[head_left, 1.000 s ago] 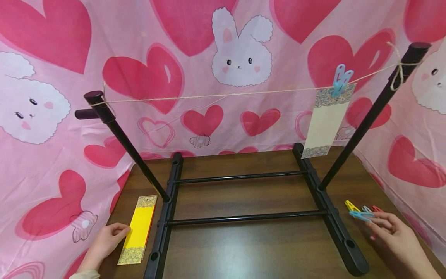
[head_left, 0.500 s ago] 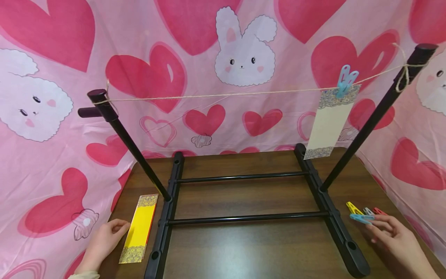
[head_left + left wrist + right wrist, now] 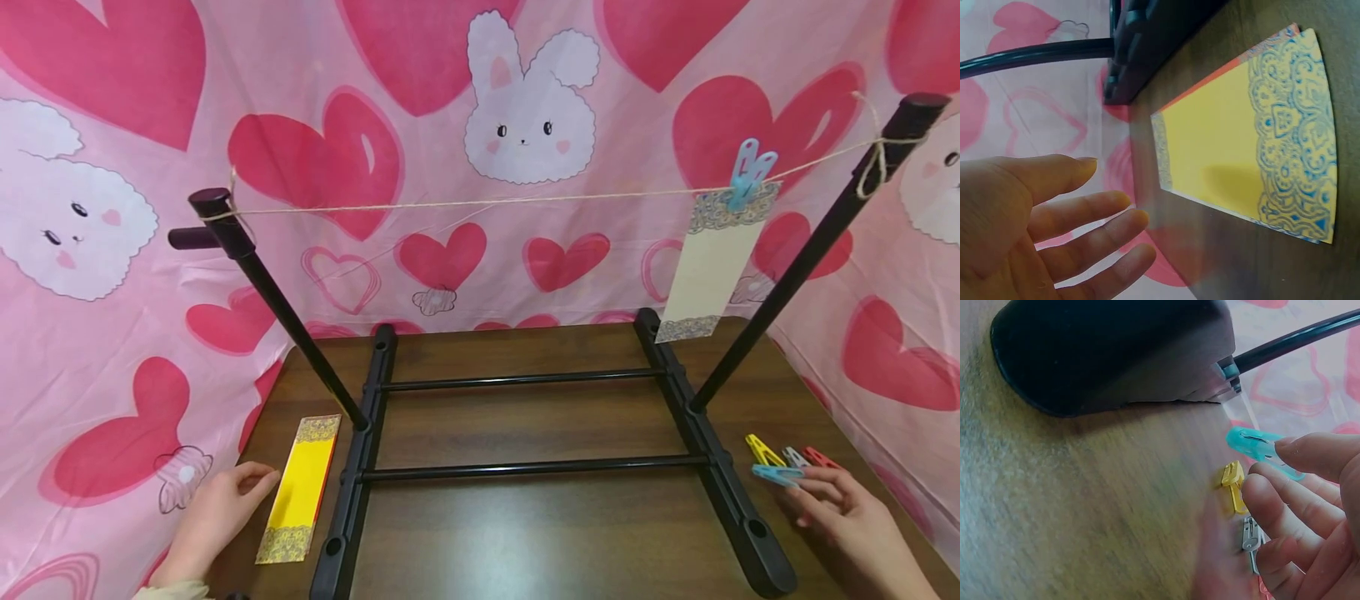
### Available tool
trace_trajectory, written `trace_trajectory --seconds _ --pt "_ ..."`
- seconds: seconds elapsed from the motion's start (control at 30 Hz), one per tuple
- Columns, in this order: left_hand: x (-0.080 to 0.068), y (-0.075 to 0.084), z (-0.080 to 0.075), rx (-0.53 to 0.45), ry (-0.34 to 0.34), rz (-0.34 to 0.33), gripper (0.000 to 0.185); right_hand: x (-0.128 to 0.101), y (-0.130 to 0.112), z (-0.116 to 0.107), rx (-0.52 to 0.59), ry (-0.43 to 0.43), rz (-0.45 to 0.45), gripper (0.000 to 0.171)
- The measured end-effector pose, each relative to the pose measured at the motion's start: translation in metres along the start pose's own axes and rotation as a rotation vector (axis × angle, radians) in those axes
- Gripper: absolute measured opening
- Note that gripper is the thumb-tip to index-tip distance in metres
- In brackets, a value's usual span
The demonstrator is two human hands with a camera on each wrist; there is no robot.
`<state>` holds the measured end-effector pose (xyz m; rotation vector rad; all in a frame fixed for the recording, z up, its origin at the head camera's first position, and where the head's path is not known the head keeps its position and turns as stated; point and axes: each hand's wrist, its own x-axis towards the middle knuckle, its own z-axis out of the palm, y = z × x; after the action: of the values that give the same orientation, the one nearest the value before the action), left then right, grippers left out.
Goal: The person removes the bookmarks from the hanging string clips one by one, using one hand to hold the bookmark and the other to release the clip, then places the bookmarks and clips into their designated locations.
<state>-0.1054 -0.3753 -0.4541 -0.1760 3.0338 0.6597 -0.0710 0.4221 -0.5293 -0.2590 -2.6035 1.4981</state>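
Observation:
My left hand (image 3: 225,517) is beside a stack of yellow lace-patterned cards (image 3: 298,479), with a red edge peeking out underneath. In the left wrist view its fingers (image 3: 1094,244) are relaxed and apart from the cards (image 3: 1216,144). On the other side, my right hand (image 3: 851,521) pinches a light blue clothespin (image 3: 777,475) between thumb and fingers, also seen in the right wrist view as a translucent blue clothespin (image 3: 1254,445). Beyond it lie a yellow clothespin (image 3: 763,450), a grey one and a red one. A cream card (image 3: 708,271) hangs from the string (image 3: 465,202), held by another blue clothespin (image 3: 750,177).
A black frame has two uprights, the left post (image 3: 288,325) and the right post (image 3: 810,258), with the string tied between their tops. Its base has two long feet and two crossbars (image 3: 532,469) on the wooden table (image 3: 540,533). A pink heart-and-rabbit cloth (image 3: 525,258) hangs behind.
My left hand has drawn slightly away from the yellow cards. The right hand keeps its pinch on the blue clothespin with little movement. The head view has shifted slightly.

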Motion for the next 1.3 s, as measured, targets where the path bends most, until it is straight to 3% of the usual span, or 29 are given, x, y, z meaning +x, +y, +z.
trace_trajectory --seconds 0.3,0.73,0.97,1.1,1.2,1.3 --pt "-0.003 0.005 -0.002 0.027 0.043 0.055 0.029 0.001 0.003 0.0 -0.02 -0.005 0.003 0.035" --pt "0.0 0.013 -0.015 0.054 -0.021 0.036 0.04 0.001 0.004 0.001 -0.026 -0.002 0.035 0.035" --pt "-0.001 0.014 -0.016 0.055 -0.038 0.045 0.042 0.001 0.006 0.002 -0.045 0.009 0.008 0.042" --pt "-0.001 0.015 -0.016 0.051 -0.038 0.051 0.037 0.001 0.006 0.002 -0.077 0.017 -0.009 0.04" --pt "-0.001 0.015 -0.016 0.056 -0.038 0.053 0.037 0.002 0.005 0.002 -0.151 0.015 -0.007 0.023" --pt "-0.001 0.015 -0.016 0.067 -0.037 0.057 0.036 0.004 0.005 0.002 -0.252 0.011 0.001 0.032"
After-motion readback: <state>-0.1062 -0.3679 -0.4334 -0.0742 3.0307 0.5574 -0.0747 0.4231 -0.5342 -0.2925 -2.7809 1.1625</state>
